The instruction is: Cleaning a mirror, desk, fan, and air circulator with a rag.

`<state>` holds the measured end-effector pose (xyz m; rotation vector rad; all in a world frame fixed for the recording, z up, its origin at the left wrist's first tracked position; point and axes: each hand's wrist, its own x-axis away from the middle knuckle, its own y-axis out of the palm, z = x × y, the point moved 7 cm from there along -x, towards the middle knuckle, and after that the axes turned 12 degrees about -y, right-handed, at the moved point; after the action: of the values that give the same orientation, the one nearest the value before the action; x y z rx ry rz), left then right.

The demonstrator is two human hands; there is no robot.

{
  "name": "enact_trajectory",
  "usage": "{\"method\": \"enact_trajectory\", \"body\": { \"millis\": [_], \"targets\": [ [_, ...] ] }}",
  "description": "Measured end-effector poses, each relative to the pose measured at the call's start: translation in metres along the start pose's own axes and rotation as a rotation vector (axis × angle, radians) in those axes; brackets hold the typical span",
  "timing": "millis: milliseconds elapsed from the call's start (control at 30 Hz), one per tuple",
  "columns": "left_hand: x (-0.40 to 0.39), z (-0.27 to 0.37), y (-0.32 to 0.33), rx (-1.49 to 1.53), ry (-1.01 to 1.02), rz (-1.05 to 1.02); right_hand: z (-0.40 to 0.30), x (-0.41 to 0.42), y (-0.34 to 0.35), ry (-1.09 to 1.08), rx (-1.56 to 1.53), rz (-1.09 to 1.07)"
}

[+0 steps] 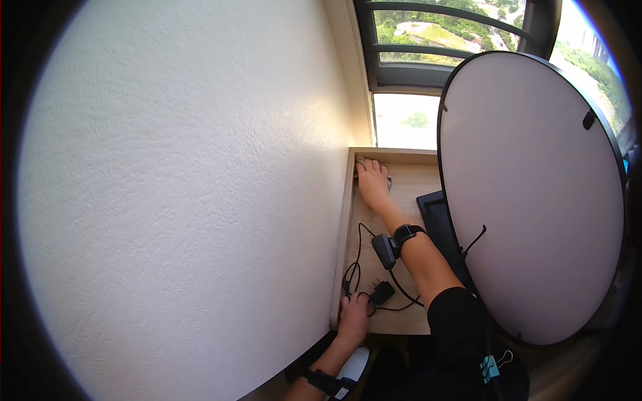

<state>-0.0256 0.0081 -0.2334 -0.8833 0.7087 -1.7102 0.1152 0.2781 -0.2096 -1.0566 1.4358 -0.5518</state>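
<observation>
My right hand (pixel 373 184) reaches to the far left corner of a light wood desktop (pixel 409 180) and presses on a greyish cloth (pixel 389 182), mostly hidden under the palm. At the near left edge, my left hand (pixel 354 317) has its fingers closed around part of a thin black cable (pixel 359 250). Beside those fingers lies a black power adapter (pixel 382 292) with its metal prongs showing. Loops of the cable run along the desk's left side, between the two hands.
A large round pale panel with a black rim (pixel 531 200) stands on the right, beside a black rectangular base (pixel 434 213). A textured white wall (pixel 190 190) borders the left side. Raised wood edging (pixel 396 155) lines the back, below a barred window (pixel 441 45).
</observation>
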Motion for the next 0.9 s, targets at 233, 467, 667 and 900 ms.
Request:
{"method": "enact_trajectory", "body": {
  "millis": [233,467,667,900],
  "targets": [
    [-0.002,-0.002,-0.005,-0.022,-0.037,-0.025,-0.013,0.022,0.002,0.007,-0.088,-0.159],
    [-0.003,-0.009,-0.004,-0.028,-0.014,-0.023,0.039,0.02,-0.065,0.235,-0.506,0.598],
    [-0.002,0.001,-0.001,0.003,-0.002,-0.013,0.051,-0.015,-0.031,0.296,-0.179,0.386],
    [-0.005,0.003,-0.004,-0.036,0.03,0.006,0.003,-0.03,-0.01,0.456,-0.624,0.216]
  ]
}}
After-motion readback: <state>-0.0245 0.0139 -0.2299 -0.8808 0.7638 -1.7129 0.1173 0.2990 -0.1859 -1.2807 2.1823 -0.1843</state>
